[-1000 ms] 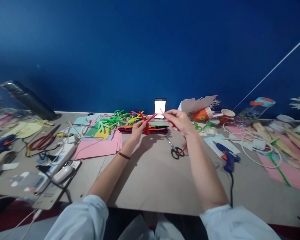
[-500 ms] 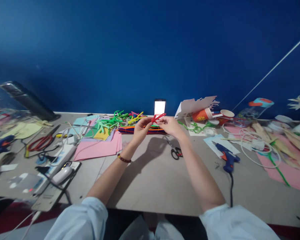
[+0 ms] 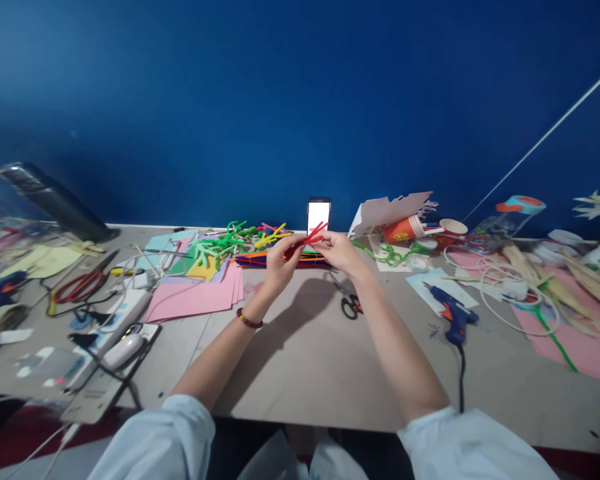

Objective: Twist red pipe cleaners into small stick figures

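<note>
Between my two hands, above the table, are red pipe cleaners (image 3: 316, 233) bent into several prongs that point up and to the right. My left hand (image 3: 282, 259) pinches them from the left, fingers closed. From the right, my right hand (image 3: 341, 252) grips them too, thumb and fingertips together. Just behind and below my hands lies a bundle of colored pipe cleaners (image 3: 253, 260). Black-handled scissors (image 3: 351, 305) rest on the table under my right forearm. A lit phone (image 3: 319, 215) leans on the wall behind the red piece.
Pink paper sheets (image 3: 195, 297) and green pipe-cleaner shapes (image 3: 215, 248) lie to the left, near a power strip (image 3: 113, 333). A blue glue gun (image 3: 453, 313) with its cord lies right. Beyond it are an orange paper cup (image 3: 403, 230) and a coiled white cable (image 3: 485, 280).
The red pipe cleaners have turned in my fingers: crossed and flatter before, their prongs now fan upward to the right. My hands have barely shifted.
</note>
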